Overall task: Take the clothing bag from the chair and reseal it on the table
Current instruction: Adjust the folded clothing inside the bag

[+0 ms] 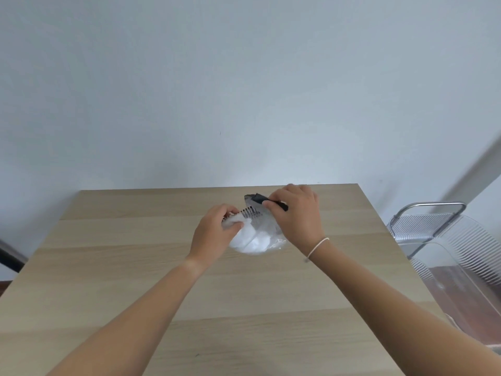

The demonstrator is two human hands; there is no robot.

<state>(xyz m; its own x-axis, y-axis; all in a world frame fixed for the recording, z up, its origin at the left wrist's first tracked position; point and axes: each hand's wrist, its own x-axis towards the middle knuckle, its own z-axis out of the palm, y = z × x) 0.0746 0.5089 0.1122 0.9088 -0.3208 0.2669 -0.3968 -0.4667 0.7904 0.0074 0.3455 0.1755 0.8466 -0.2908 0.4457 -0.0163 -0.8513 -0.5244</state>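
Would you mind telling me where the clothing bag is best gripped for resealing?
Probably along its top edge, from both ends: the clothing bag lies on the table with that edge raised, the left hand pinching one end and the right hand the other.

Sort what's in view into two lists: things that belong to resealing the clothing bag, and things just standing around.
Part of the job:
- clothing bag, clear plastic with white fabric inside
- left hand, pinching the bag's left top edge
- right hand, pinching the dark strip at its top
- table, under the bag

Just standing around:
- clear chair with metal frame, right of the table
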